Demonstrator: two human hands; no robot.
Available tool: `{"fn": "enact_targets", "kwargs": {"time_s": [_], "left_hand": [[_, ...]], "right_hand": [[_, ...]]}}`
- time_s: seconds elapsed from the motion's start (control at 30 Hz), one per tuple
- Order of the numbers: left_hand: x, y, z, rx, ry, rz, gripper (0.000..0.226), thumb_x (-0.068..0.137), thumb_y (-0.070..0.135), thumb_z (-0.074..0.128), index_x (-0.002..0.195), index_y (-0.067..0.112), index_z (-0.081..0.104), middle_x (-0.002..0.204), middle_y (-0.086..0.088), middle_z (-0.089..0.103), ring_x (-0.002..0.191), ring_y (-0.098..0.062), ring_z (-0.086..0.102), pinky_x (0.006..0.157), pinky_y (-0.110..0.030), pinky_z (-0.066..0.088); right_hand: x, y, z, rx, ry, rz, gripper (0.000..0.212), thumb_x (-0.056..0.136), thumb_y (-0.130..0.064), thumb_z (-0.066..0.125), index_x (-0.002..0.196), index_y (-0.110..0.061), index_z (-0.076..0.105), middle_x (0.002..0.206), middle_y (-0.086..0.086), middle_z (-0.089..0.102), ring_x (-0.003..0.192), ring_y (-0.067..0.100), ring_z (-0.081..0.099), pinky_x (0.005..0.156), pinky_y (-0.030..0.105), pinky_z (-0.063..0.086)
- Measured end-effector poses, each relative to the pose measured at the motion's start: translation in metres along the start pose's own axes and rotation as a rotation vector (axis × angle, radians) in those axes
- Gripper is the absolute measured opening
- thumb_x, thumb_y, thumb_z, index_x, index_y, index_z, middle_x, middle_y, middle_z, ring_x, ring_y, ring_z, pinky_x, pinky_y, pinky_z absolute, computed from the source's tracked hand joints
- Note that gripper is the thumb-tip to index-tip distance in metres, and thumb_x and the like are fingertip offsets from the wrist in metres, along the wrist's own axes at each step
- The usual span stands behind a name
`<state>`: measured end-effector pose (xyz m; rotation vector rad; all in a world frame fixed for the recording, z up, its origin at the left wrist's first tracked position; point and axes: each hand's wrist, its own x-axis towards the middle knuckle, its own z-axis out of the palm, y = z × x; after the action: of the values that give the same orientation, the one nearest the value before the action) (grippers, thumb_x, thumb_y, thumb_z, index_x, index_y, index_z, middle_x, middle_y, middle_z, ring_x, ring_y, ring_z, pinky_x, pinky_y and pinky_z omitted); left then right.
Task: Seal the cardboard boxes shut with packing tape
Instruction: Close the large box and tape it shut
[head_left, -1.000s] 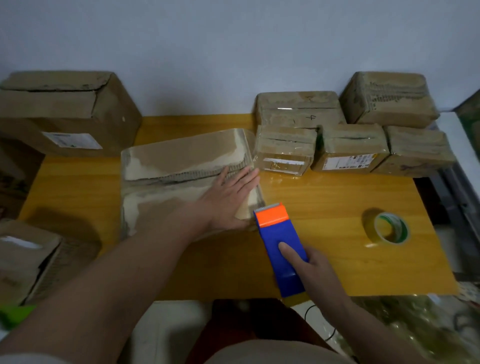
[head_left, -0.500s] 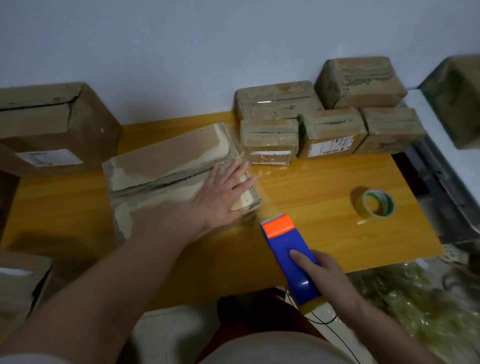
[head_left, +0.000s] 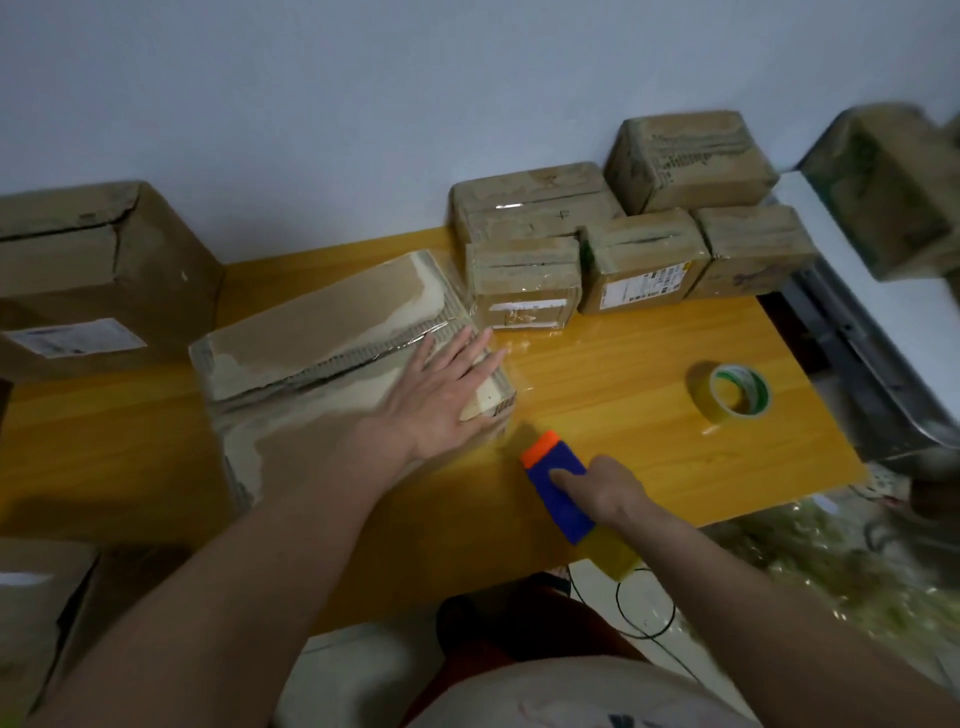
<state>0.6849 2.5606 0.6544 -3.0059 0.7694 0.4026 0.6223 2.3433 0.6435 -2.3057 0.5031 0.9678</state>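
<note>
Pressing flat with fingers spread, the left hand rests on the large brown cardboard box; the right hand grips the blue-and-orange tape dispenser on the yellow wooden desk.

A yellow wooden table spread under and beyond the left hand's fingers, its grain running sideways. Past those fingertips, farther from the person, a pale bare wall rose behind the tabletop. Well to the right of the right hand's fingers, a grey metal frame ran along the table's edge. Below it, right of and nearer than those fingers, lay a heap of crinkled clear plastic. Nearer still, a thin black cable curled over the pale floor.
</note>
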Motion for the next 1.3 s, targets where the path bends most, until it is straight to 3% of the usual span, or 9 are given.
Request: {"fn": "enact_targets", "kwargs": {"time_s": [0.2,0.4,0.6,0.8,0.9,0.97,1.07,1.2,1.3], "left_hand": [[0.000,0.001,0.002,-0.045,-0.005,-0.040,0.097,0.082,0.080,0.035,0.144,0.038,-0.027,0.151,-0.003,-0.040,0.140,-0.016,-0.036,0.116,-0.041,-0.019],[0.011,0.027,0.007,-0.052,0.047,-0.265,0.092,0.084,0.078,0.004,0.150,0.019,-0.021,0.156,-0.004,-0.031,0.142,-0.018,-0.031,0.120,-0.045,-0.009],[0.017,0.035,0.014,-0.021,0.087,-0.352,0.093,0.091,0.070,0.030,0.149,0.019,-0.020,0.157,-0.005,-0.028,0.144,-0.020,-0.027,0.120,-0.042,-0.009],[0.020,0.051,0.010,-0.151,0.150,-0.570,0.101,0.080,0.070,0.057,0.153,0.034,-0.003,0.161,-0.010,-0.016,0.148,-0.027,-0.015,0.119,-0.038,-0.007],[0.023,0.053,0.009,-0.138,0.150,-0.626,0.113,0.077,0.072,0.058,0.153,0.023,-0.010,0.161,-0.008,-0.016,0.148,-0.024,-0.015,0.121,-0.037,-0.005],[0.023,0.054,0.009,-0.159,0.154,-0.658,0.123,0.075,0.073,0.060,0.152,0.013,-0.015,0.161,-0.007,-0.016,0.148,-0.021,-0.014,0.120,-0.036,-0.007],[0.023,0.053,0.007,-0.172,0.129,-0.641,0.126,0.074,0.074,0.059,0.151,0.009,-0.015,0.161,-0.007,-0.016,0.148,-0.020,-0.014,0.119,-0.033,-0.010],[0.015,0.042,0.005,-0.168,0.110,-0.541,0.123,0.074,0.078,0.053,0.153,0.008,-0.011,0.162,-0.008,-0.012,0.149,-0.020,-0.012,0.116,-0.031,-0.012],[0.009,0.038,0.004,-0.142,0.112,-0.483,0.116,0.079,0.077,0.047,0.153,0.007,-0.009,0.162,-0.009,-0.012,0.149,-0.020,-0.012,0.116,-0.030,-0.012]], "right_hand": [[0.019,0.027,-0.020,0.070,0.342,-0.038,0.047,0.094,-0.045,0.053,0.069,-0.007,0.041,0.063,0.008,0.046,0.051,0.022,0.039,0.048,0.031,0.026],[0.052,0.029,-0.047,-0.095,0.468,-0.109,0.051,0.093,-0.047,0.052,0.107,0.002,0.047,0.095,0.024,0.064,0.085,0.041,0.062,0.068,0.048,0.049],[0.082,0.027,-0.053,-0.282,0.453,-0.079,0.050,0.096,-0.042,0.050,0.118,0.002,0.042,0.111,0.026,0.064,0.103,0.041,0.061,0.088,0.048,0.044],[0.102,0.030,-0.055,-0.196,0.377,-0.091,0.057,0.090,-0.038,0.062,0.122,0.005,0.043,0.116,0.028,0.060,0.109,0.042,0.057,0.088,0.047,0.042],[0.091,0.019,-0.051,-0.023,0.568,-0.341,0.034,0.091,-0.022,0.062,0.108,0.006,0.051,0.108,0.026,0.056,0.106,0.042,0.051,0.091,0.047,0.037],[0.067,0.006,-0.041,0.163,0.606,-0.657,0.015,0.095,-0.014,0.052,0.097,0.001,0.055,0.096,0.017,0.054,0.094,0.034,0.051,0.084,0.043,0.039],[0.020,-0.008,-0.007,0.327,0.463,-1.004,0.027,0.097,-0.014,0.037,0.101,0.000,0.060,0.098,0.008,0.057,0.097,0.020,0.052,0.089,0.030,0.041],[-0.004,-0.017,0.035,0.473,0.295,-0.940,0.042,0.099,-0.015,0.034,0.136,0.000,0.046,0.140,0.007,0.045,0.133,0.008,0.038,0.112,0.018,0.026],[-0.009,-0.030,0.047,0.538,0.287,-0.825,0.048,0.098,-0.013,0.034,0.144,-0.002,0.032,0.148,0.001,0.031,0.138,0.000,0.024,0.111,0.007,0.014]]}}
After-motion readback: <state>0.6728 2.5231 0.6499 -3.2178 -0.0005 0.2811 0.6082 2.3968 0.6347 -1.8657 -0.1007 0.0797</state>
